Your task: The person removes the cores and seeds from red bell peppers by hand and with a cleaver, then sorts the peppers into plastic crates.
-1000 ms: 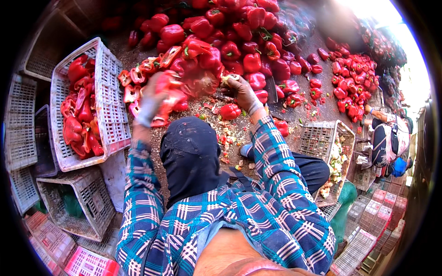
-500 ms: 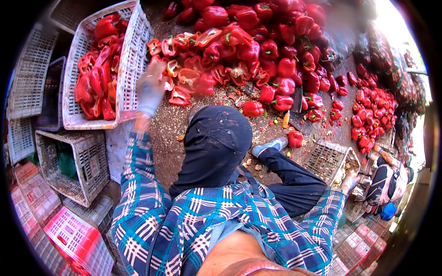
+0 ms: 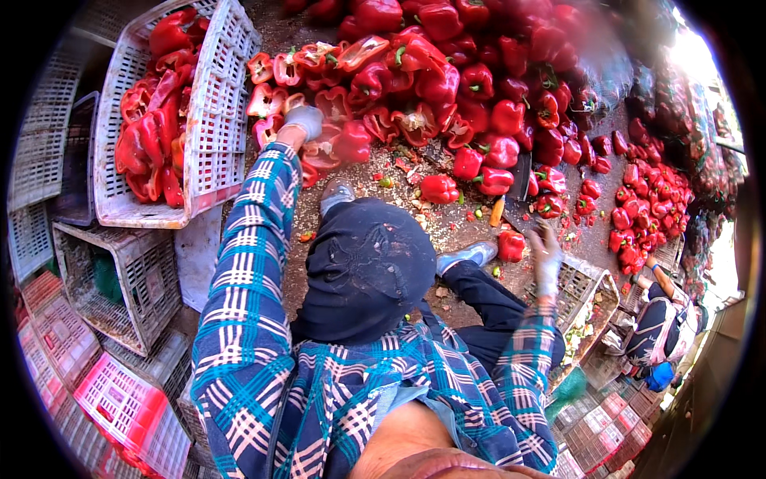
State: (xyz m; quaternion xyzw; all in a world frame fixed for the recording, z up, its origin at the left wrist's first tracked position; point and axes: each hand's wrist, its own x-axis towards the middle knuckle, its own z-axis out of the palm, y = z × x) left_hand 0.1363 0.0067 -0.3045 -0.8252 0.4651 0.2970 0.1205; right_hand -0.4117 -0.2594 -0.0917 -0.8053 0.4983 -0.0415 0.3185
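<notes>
My left hand (image 3: 304, 122), in a pale glove, is closed over a cut red bell pepper (image 3: 294, 101) at the left edge of a large pile. Around it lie several pepper halves (image 3: 333, 104) with their pale insides showing. Whole red peppers (image 3: 495, 152) with green stems fill the far middle. My right hand (image 3: 547, 259), also gloved, hovers above the floor beside a single red pepper (image 3: 511, 246). Its fingers look spread, and nothing shows in them. A dark broad blade (image 3: 520, 174) lies among the peppers, near a yellow-orange stick-like piece (image 3: 497, 210).
A white crate (image 3: 215, 112) of cut peppers leans at far left. Below it are an empty-looking crate (image 3: 120, 279) and a pink-red crate (image 3: 132, 399). A crate of scraps (image 3: 586, 291) stands right of my knee. Another person (image 3: 666, 327) crouches farther right, near a smaller pepper pile (image 3: 650, 195).
My left hand has moved from beside the white crate onto the cut peppers. My right hand has left the scrap crate and moved left and farther away from me.
</notes>
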